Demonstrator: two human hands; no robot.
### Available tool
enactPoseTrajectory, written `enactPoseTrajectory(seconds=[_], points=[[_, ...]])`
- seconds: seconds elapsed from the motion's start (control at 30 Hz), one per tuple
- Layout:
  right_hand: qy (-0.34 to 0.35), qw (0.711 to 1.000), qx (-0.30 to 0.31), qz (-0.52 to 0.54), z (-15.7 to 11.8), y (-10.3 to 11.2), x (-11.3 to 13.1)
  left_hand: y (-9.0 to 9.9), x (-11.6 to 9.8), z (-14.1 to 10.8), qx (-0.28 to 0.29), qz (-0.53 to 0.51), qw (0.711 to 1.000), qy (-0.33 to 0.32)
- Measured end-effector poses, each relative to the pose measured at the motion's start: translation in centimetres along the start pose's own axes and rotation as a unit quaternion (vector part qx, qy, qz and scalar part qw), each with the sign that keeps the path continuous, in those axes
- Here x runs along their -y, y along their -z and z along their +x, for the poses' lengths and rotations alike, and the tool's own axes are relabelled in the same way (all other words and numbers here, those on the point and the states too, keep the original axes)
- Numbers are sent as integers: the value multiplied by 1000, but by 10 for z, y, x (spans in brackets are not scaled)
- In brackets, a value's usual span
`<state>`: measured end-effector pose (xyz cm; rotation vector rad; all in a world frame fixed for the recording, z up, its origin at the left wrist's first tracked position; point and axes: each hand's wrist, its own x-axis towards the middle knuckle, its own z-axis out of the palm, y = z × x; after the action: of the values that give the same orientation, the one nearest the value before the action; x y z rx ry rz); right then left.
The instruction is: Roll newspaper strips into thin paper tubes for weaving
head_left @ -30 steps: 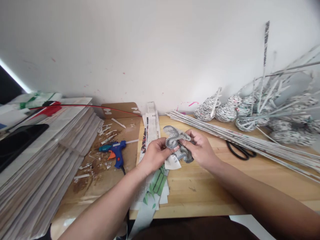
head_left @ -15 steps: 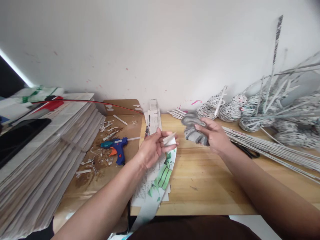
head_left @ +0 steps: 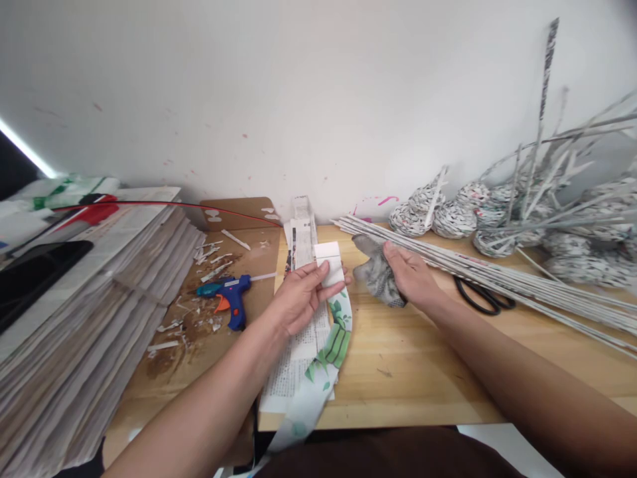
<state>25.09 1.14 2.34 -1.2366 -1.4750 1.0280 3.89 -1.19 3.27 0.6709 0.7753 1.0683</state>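
My left hand (head_left: 307, 295) pinches the white end of a long leaf-printed strip (head_left: 336, 345) between thumb and fingers. Its white end stands up above my fingers, and the patterned length curves down over the table's front edge. Under it lie printed newspaper strips (head_left: 279, 385). To the right, my right hand (head_left: 408, 273) grips a crumpled grey cloth (head_left: 377, 275), held over the wooden table beside a bundle of thin rolled paper sticks (head_left: 478, 265). The two hands are apart, a short gap between the strip and the cloth.
A blue glue gun (head_left: 233, 297) lies among paper scraps on a brown board at left. Beyond it rises a tall newspaper stack (head_left: 114, 318) carrying a black phone-like slab (head_left: 44, 279). Black-handled scissors (head_left: 482, 297) and woven paper pieces (head_left: 455, 219) sit at right.
The strip's white end now stands upright and flatter in my left hand, where it was folded over the fingers. My right hand has moved slightly left and down with the cloth.
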Motion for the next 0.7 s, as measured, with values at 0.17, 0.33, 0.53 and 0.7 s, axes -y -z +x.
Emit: enactPoseTrajectory(seconds=[0.17,0.33,0.53,0.7], points=[[77,992,30,-97,4,4,-8,-1,-2,-1,-18,14,1000,19],[70,980,37,-183,2,3,-15,-2,-2,0,-24,11,1000,17],[202,933,13,-296,3,6,-14,-2,-3,-2,-27,25,999,26],[154,921,45,-356,3,6,-13,-2,-4,-2,-24,37,999,30]])
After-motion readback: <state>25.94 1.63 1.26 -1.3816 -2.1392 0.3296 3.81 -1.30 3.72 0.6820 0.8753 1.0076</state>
